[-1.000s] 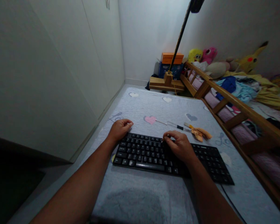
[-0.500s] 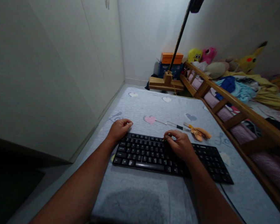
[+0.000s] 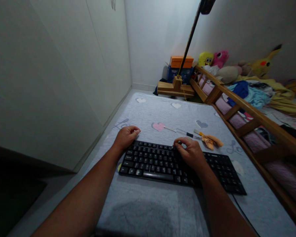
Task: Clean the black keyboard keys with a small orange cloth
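Note:
A black keyboard (image 3: 153,161) lies on the pale blue cloth (image 3: 150,108) with printed hearts. At its upper left corner rests my left hand (image 3: 127,135), fingers curled together, with nothing visible in it. My right hand (image 3: 189,152) is over the keyboard's top row, right of the middle, with thumb and forefinger pinched; whatever is between the fingertips is too small to make out. This hand and forearm hide some keys. Beyond the keyboard lie a thin tool with a black handle (image 3: 189,134) and an orange cloth (image 3: 211,141) beside a yellow-handled item (image 3: 198,132).
A wooden bed rail (image 3: 249,108) runs along the right, with clothes and plush toys behind it. White cabinet doors (image 3: 64,82) stand at the left. At the far end are a wooden stand (image 3: 176,87) with a black pole and an orange box (image 3: 181,62).

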Tool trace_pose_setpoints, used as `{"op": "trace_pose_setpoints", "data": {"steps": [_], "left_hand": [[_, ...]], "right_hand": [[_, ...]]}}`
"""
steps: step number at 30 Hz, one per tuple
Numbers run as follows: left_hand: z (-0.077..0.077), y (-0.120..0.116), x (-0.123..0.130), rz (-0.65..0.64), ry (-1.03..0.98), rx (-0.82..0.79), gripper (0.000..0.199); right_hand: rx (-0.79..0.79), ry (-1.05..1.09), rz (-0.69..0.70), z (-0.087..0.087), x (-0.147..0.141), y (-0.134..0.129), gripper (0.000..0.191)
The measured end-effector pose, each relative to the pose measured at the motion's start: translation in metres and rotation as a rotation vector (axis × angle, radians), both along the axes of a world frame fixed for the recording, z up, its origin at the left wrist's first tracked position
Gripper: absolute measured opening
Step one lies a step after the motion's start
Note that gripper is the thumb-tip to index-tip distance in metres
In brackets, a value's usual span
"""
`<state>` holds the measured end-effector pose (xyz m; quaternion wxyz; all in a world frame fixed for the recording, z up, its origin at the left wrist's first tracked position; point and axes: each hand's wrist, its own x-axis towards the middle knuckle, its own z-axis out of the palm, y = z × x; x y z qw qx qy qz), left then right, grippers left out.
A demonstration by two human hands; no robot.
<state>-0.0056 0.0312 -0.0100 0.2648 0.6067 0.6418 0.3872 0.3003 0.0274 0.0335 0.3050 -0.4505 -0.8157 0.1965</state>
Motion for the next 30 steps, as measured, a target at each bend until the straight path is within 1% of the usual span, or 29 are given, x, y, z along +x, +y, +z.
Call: {"op": "trace_pose_setpoints", "data": {"steps": [9,17,22,26,30], "left_hand": [[-0.0002,0.0001,-0.0009,-0.007,0.005,0.004,0.035],[0.0010,-0.0008,0.0000,-0.009,-0.014,0.008,0.034],[-0.0012,0.0004,-0.0013,-0.010,-0.009,0.004,0.036],[-0.0022,0.0007,-0.0012,-0.012,-0.007,0.001,0.036],[0.0008,-0.0007,0.0003,-0.005,-0.002,-0.016,0.035]], "right_hand": [[-0.006,-0.025,0.034,0.0024,-0.0001,-0.0011,0.018],[0.010,-0.004,0.008,0.0004,0.0001,0.0008,0.018],[0.025,0.014,-0.004,-0.0021,0.0007,0.0023,0.018],[0.025,0.013,0.000,-0.0015,0.0007,0.0017,0.018],[0.017,0.000,0.007,0.0010,0.0005,0.0002,0.017]]}}
